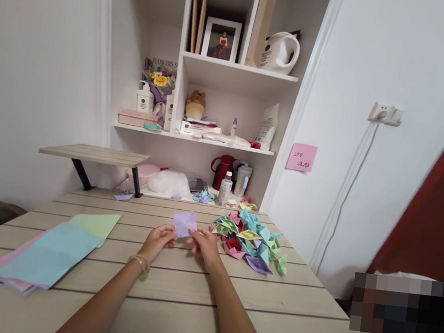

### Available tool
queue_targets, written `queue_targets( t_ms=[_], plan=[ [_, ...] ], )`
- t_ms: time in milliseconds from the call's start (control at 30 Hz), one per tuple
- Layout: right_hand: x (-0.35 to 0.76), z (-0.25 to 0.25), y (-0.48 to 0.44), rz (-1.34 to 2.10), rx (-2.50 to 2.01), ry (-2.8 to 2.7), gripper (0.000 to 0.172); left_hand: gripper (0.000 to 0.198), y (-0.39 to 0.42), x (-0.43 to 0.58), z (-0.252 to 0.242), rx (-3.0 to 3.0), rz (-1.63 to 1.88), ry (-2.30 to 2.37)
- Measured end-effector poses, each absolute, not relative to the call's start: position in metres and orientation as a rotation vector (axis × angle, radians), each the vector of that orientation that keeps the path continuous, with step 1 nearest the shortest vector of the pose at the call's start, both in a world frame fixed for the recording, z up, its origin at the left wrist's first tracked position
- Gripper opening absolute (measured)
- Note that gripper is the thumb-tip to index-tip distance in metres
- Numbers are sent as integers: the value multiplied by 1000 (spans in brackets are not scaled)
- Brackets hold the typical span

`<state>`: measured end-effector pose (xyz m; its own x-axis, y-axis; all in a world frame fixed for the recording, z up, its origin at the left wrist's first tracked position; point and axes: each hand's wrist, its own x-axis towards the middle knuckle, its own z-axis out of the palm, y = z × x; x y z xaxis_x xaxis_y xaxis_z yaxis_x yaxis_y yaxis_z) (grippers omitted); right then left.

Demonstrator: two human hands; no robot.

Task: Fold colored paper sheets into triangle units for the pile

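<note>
Both of my hands hold up a small purple piece of paper above the middle of the slatted table. My left hand pinches its lower left corner between thumb and fingers. At the lower right edge, my right hand grips the same paper. The sheet looks roughly square; I cannot make out its creases. Just right of my right hand lies a heap of folded paper boats in several colours. To the left, a stack of coloured paper sheets rests on the table, blue on top, with pink and green beneath.
A small raised shelf on black legs stands at the back left, with a purple paper scrap beneath it. Behind the table, a bottle, a red jug and more folded paper stand or lie in the shelving unit.
</note>
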<state>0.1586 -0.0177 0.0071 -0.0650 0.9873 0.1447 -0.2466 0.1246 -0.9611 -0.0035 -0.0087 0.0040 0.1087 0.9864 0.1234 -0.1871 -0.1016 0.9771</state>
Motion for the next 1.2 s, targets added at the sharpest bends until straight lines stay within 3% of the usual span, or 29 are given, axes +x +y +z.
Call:
queue_targets(
  t_ms=[233,500,800,1033,1200],
  plan=[
    [157,5,-17,1260,-865,-1151,40,42,-9,-5,5,1244,1248,914],
    [157,5,-17,1195,-890,-1164,41,32,-10,-2,5,1143,1289,879],
    [157,3,-15,1120,-858,-1094,46,40,-12,-2,7,1216,1283,887],
    [156,1,-14,1030,-927,-1279,29,44,-14,0,8,1255,1228,923],
    [154,6,-19,1167,-814,-1222,50,31,-9,-4,4,1199,1244,951]
  ],
)
